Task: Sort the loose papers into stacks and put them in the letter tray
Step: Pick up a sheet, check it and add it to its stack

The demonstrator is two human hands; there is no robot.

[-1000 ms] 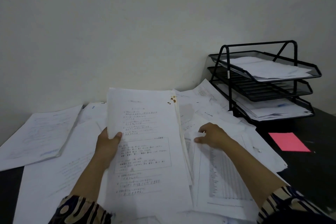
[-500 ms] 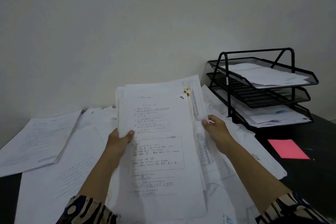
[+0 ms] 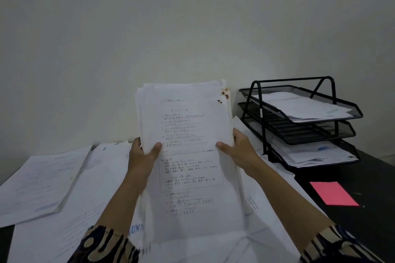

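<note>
Both hands (image 3: 141,156) (image 3: 241,149) grip paper stack (image 3: 188,168) — upright, lengthwise.

left hand (image 3: 142,157): thumb over front of paper stack (image 3: 188,156), grips left edge | right hand (image 3: 239,151): thumb on front, grips right edge | both forearms raised, patterned sleeves

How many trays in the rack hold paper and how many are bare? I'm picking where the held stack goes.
Trays holding paper: 2, the top tray and the bottom tray
Bare trays: 1, the middle tray
Total: 3 trays
Both hands grip the held stack.
</note>
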